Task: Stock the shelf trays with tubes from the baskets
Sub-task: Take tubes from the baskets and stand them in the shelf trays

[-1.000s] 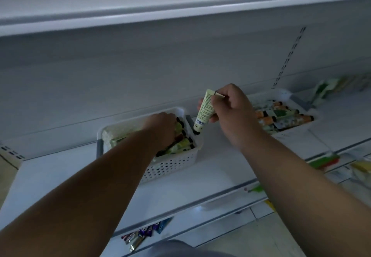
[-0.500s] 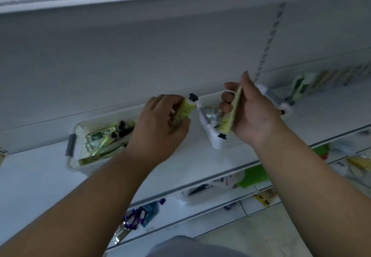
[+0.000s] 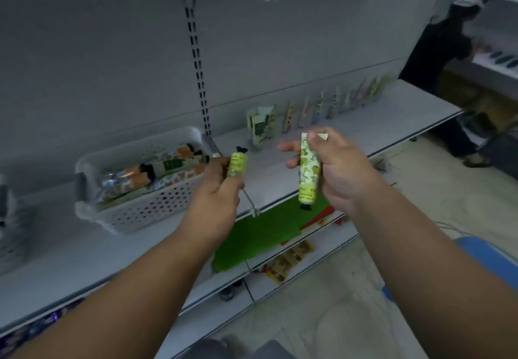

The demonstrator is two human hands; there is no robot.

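a white basket [image 3: 145,210] of perforated plastic, faintly glossy, sits on a smooth, matt grey shelf [image 3: 350,137] that looks like painted metal. just right of the basket, two soft plastic tubes [image 3: 308,171] with printed green labels and black caps. below the basket, a matt green sheet [image 3: 252,235].

Little can be read. The green tube [image 3: 308,171] in the right hand [image 3: 340,171] carries dark lettering near its cap end, of which only "NG" comes clear. The tube [image 3: 237,164] in the left hand [image 3: 217,190] bears a printed line too blurred to make out.
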